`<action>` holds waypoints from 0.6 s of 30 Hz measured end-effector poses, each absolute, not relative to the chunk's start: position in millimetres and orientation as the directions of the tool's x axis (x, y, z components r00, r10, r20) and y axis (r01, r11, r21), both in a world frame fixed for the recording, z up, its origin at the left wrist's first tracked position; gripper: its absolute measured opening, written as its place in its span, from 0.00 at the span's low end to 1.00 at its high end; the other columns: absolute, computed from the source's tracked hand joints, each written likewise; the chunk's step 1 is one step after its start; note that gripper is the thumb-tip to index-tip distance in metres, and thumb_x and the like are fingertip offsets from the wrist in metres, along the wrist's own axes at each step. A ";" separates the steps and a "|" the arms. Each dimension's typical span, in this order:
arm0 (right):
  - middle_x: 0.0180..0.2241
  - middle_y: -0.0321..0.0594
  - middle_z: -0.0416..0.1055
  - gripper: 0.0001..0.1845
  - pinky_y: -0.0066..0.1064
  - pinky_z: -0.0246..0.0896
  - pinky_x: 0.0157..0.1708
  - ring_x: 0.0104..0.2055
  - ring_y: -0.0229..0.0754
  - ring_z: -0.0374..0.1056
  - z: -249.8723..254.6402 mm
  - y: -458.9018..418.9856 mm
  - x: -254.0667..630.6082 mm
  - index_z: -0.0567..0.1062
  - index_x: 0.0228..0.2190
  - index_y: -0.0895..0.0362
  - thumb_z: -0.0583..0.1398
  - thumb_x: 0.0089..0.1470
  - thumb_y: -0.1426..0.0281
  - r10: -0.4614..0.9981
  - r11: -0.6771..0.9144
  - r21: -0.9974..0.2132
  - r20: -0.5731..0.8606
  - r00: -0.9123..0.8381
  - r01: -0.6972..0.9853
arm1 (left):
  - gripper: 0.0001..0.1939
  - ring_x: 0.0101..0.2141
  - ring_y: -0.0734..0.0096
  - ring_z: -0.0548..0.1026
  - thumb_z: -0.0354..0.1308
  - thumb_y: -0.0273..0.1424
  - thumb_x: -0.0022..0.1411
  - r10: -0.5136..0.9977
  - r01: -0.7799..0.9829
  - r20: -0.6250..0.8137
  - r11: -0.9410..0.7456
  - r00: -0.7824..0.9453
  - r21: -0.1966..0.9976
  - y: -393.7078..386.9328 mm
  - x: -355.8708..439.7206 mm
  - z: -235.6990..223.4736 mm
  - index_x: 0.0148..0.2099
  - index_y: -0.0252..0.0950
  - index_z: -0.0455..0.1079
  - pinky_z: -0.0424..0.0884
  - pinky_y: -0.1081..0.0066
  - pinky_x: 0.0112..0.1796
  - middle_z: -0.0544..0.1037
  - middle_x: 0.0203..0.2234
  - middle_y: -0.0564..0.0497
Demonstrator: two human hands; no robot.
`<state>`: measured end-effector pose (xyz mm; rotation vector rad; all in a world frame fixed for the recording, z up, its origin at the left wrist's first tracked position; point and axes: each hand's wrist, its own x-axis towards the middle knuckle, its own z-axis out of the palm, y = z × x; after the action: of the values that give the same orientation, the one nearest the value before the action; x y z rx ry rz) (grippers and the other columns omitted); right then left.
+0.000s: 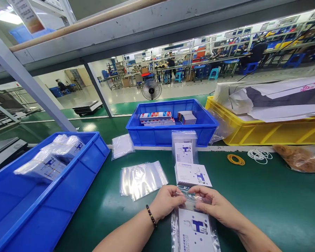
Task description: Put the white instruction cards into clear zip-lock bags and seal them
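A clear plastic bag (194, 227) lies on the green table in front of me with a white printed card inside. My left hand (166, 203) and my right hand (212, 203) both pinch the bag's top edge, fingers closed on it. Just beyond my hands lies a loose white card (193, 174) with a blue logo. Another bagged card (184, 148) leans against the middle blue bin.
A stack of empty clear bags (143, 179) lies left of my hands. A blue bin (76, 175) at left holds bagged cards. A blue bin (170, 134) ahead holds boxes. A yellow bin (265, 134) stands at right, with rubber bands (236, 159) near it.
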<state>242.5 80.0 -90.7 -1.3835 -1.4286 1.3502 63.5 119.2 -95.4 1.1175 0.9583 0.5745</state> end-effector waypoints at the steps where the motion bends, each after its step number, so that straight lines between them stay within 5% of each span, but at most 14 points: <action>1: 0.26 0.39 0.71 0.18 0.31 0.63 0.25 0.26 0.41 0.67 -92.3 80.3 243.1 0.73 0.34 0.57 0.61 0.39 0.60 0.967 -0.138 -0.969 -0.176 -0.185 0.204 | 0.13 0.17 0.78 0.64 0.62 0.37 0.39 0.796 0.080 -0.350 0.359 0.493 0.930 119.5 63.5 -96.0 0.20 0.34 0.64 0.59 0.75 0.22 0.69 0.14 0.56; 6: 0.26 0.37 0.68 0.20 0.29 0.60 0.26 0.27 0.38 0.63 -94.7 83.9 242.6 0.72 0.32 0.58 0.62 0.40 0.57 0.936 -0.208 -0.964 -0.245 -0.253 0.164 | 0.12 0.18 0.78 0.65 0.61 0.37 0.42 0.819 0.098 -0.286 0.274 0.497 0.957 120.3 62.8 -101.6 0.21 0.34 0.64 0.60 0.75 0.23 0.69 0.14 0.57; 12: 0.16 0.29 0.55 0.19 0.25 0.51 0.20 0.20 0.33 0.51 -85.8 84.0 232.2 0.63 0.17 0.56 0.58 0.44 0.54 0.962 -0.135 -0.954 -0.191 -0.197 0.267 | 0.10 0.19 0.78 0.65 0.60 0.34 0.43 0.831 0.100 -0.260 0.242 0.491 0.965 119.7 61.8 -100.0 0.21 0.34 0.63 0.61 0.75 0.24 0.68 0.15 0.57; 18: 0.19 0.33 0.60 0.16 0.26 0.54 0.23 0.23 0.35 0.56 -87.5 81.7 226.9 0.65 0.18 0.56 0.55 0.46 0.58 0.977 -0.039 -0.928 -0.113 -0.182 0.370 | 0.07 0.19 0.78 0.64 0.59 0.32 0.41 0.822 0.084 -0.266 0.260 0.504 0.962 118.0 64.1 -101.5 0.21 0.33 0.66 0.60 0.75 0.24 0.69 0.15 0.56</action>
<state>226.9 81.7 -87.5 -1.4422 -1.6033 1.2194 64.1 118.0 -101.5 1.2219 0.9368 0.6139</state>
